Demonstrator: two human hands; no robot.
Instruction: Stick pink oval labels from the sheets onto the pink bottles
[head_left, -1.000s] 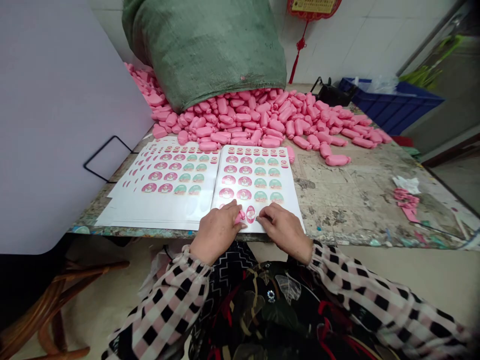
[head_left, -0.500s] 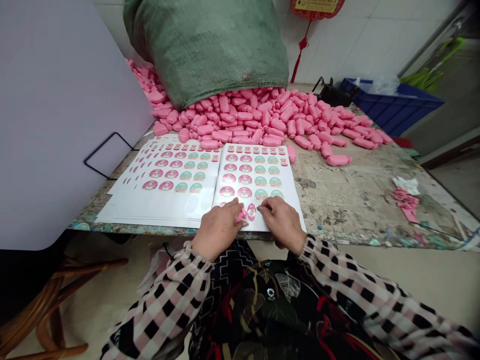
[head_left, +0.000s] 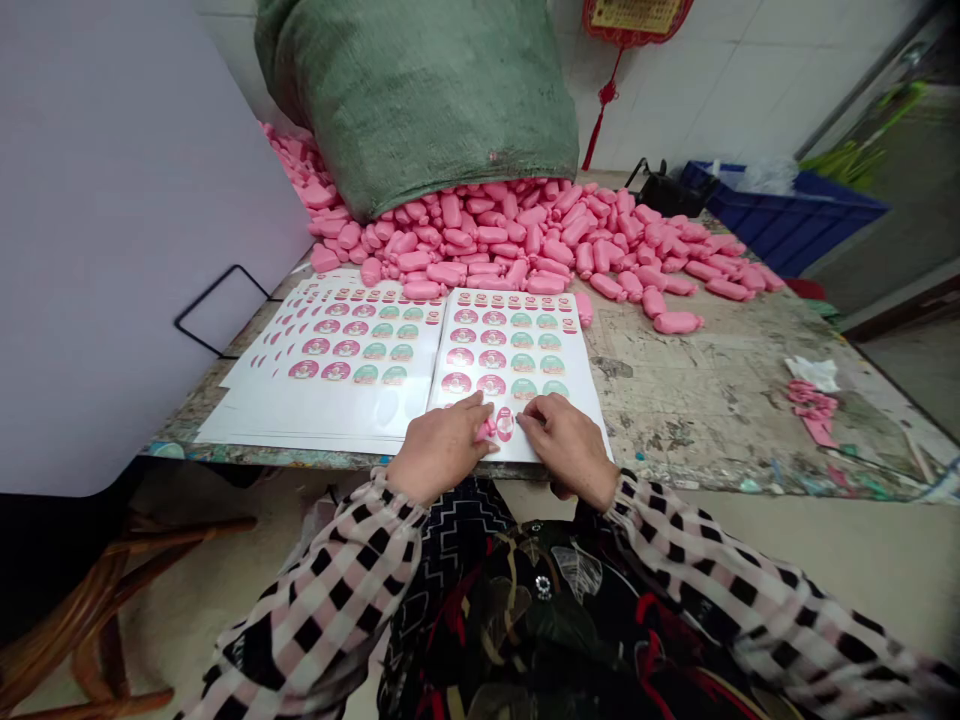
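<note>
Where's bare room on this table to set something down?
Biggest free patch: stained tabletop right of the sticker sheets, below the pink bars, left of the pink scraps. Crowded along the back, where bars spill from the green sack, and on the sheets around the left hand and right hand.

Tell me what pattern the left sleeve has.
Left sleeve: black, pink and white checks, shown best in the head view.
</note>
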